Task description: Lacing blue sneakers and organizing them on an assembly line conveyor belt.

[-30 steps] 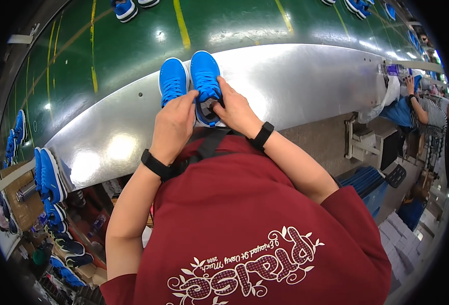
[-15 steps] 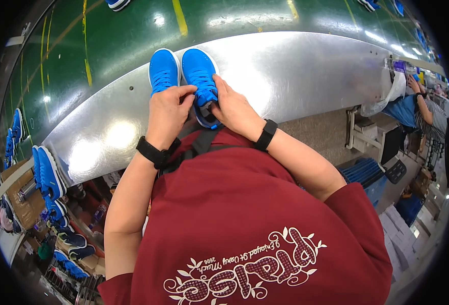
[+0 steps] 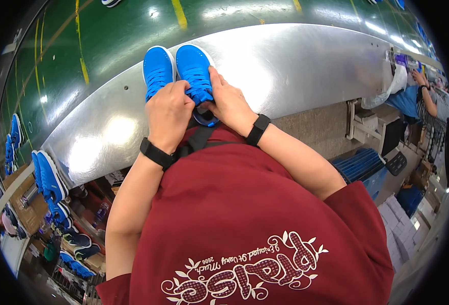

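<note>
- The right hand (image 3: 230,100) was grasping the gripped shoe (image 3: 191,57) along its right side, fingers laid forward beside the laces (image 3: 197,81) and thumb bent in near the opening;
- the left hand (image 3: 168,109) had its fingers curled in at the other side of those laces, touching the shoe near the tongue; whether a lace was pinched between the fingertips, I could not tell;
- the gripped shoe, bright blue with a white sole edge, stood on the table (image 3: 306,71), toe pointing away from the person, heel close to the near edge and to the maroon shirt (image 3: 265,203);
- the second shoe (image 3: 157,63), also blue, stood just beside it on the left, toe the same way; its rear part was hidden behind the left hand;
- a black wristband circled each wrist, the left wristband (image 3: 156,155) and the right wristband (image 3: 258,129);
- beyond the table's curved-looking far edge ran a green surface (image 3: 127,38) with yellow lines (image 3: 179,14);
- at the left end of the table was a blue pair (image 3: 51,175), with dark shoes (image 3: 77,241) lower down;
- at the far right, near a clear plastic bag (image 3: 395,84), was a co-worker in a striped top (image 3: 435,113); a blue crate (image 3: 359,163) stood below the table's right part.
</note>
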{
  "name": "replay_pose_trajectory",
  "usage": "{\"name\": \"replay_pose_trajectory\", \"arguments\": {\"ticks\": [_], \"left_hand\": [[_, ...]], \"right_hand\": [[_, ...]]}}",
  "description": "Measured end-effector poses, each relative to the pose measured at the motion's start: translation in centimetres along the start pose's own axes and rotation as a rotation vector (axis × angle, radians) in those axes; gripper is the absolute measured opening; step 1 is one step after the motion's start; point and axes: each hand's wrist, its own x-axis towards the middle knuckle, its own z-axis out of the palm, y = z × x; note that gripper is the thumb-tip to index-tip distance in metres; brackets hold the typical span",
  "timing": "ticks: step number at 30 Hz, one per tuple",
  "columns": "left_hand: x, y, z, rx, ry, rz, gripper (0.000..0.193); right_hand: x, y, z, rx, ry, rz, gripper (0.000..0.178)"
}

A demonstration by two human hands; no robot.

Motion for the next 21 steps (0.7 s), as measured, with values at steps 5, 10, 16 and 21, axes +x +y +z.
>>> {"name": "replay_pose_trajectory", "arguments": {"ticks": [5, 10, 16, 21], "left_hand": [[-0.3, -0.5, -0.3, -0.03, 0.019, -0.081, 0.021], [-0.6, -0.2, -2.0, -0.094, -0.149, -0.083, 0.023], [-2.3, 0.2, -3.8, -0.186, -0.252, -0.081, 0.018], [-2.5, 1.0, -2.5, -0.326, -0.304, 0.046, 0.018]], "right_hand": [[-0.1, -0.1, 0.1, -0.019, -0.019, 0.064, 0.085], [0.0, 0.0, -0.4, 0.058, -0.024, 0.063, 0.081], [-0.2, 1.8, -4.1, 0.427, -0.099, 0.07, 0.045], [0.3, -1.0, -5.7, 0.377, 0.026, 0.056, 0.025]]}}
